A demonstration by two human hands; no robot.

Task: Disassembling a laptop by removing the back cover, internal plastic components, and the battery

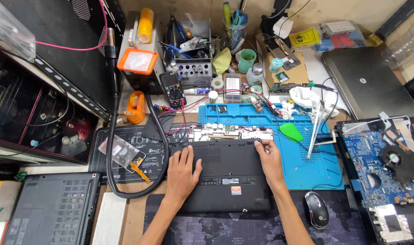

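The black laptop base (pixel 225 177) is lying bottom-up in the middle of the bench (pixel 134 213), and it is being pressed from both sides. The left hand (pixel 182 174) is laid flat on its left part, fingers (pixel 186 154) spread and flat on the cover, nothing pinched. The right hand (pixel 270 163) is set along the right edge, fingers (pixel 261 146) held close together and curled over the upper right corner. Just beyond the fingertips an exposed strip of circuit board (pixel 232 132) is seen along the far edge. A green pry pick (pixel 291 132) is lying on the blue repair mat (pixel 306 159), right of the right fingers. A black mouse (pixel 316 209) is parked near the right forearm. A thick black hose (pixel 114 149) is looped left of the left hand.
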